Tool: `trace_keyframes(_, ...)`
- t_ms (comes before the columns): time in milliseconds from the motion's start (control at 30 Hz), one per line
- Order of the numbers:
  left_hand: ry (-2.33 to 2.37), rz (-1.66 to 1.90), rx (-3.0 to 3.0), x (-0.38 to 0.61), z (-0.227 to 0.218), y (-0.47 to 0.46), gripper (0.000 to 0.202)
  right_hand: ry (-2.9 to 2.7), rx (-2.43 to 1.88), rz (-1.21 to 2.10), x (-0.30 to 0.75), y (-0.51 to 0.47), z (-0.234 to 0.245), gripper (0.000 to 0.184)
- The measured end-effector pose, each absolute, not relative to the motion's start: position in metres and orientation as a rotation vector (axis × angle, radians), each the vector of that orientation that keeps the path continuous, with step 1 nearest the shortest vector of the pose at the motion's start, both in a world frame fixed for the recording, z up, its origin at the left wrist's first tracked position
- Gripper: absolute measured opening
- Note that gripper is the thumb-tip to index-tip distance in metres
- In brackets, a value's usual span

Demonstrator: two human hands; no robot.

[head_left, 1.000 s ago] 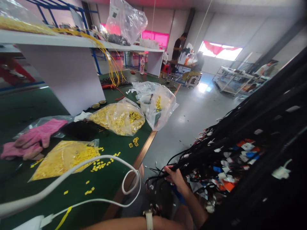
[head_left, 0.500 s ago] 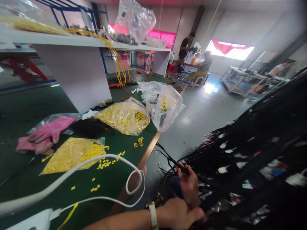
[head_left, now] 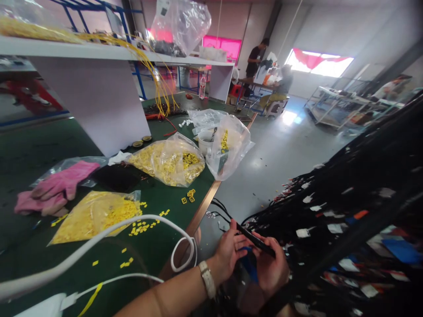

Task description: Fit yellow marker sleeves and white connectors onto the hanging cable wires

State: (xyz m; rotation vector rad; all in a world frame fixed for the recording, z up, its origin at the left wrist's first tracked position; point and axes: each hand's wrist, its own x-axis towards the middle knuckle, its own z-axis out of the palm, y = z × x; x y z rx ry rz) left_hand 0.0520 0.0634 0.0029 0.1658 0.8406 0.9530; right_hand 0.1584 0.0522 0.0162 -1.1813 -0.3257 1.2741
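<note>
Black cable bundle (head_left: 346, 198), dotted with small tags, slopes down well to the right of the worktop (head_left: 33, 145), probably hung so that its loose ends fall within reach. On the worktop lies a clear bag of yellow pieces (head_left: 168, 160). Just off the worktop's near right edge both hands meet, palms turned inward. The left hand (head_left: 229, 251) closes its grip on one black strand (head_left: 254, 240). The right hand (head_left: 272, 270) curls its grip shut on the same strand, seemingly to keep it apart from the rest.

Blurred cable bundle (head_left: 363, 176), partly off-frame
</note>
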Motion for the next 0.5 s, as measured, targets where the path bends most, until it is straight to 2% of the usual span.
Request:
trace_keyframes(133, 0.792, 1.071, -0.059, 0.046, 0.005, 0.071, 0.039, -0.345, -1.210, 1.217, 0.152, 0.040, 0.029, 0.026)
trace_keyframes(233, 0.799, 1.115, -0.021, 0.046, 0.003, 0.072, 0.026, -0.262, -1.219, 1.230, 0.151, 0.035, 0.033, 0.022)
trace_keyframes(300, 0.859, 1.154, 0.066, 0.044, 0.002, 0.073, 0.021, -0.227, -1.241, 1.270, 0.152, 0.033, 0.031, 0.022)
trace_keyframes(433, 0.970, 1.174, 0.196, 0.040, 0.002, 0.078, 0.018, -0.393, -1.429, 1.376, 0.155, 0.029, 0.019, 0.045)
trace_keyframes(500, 1.015, 1.160, 0.286, 0.042, 0.001, 0.077, 0.018, -0.698, -1.556, 1.559, 0.154, 0.024, 0.018, 0.042)
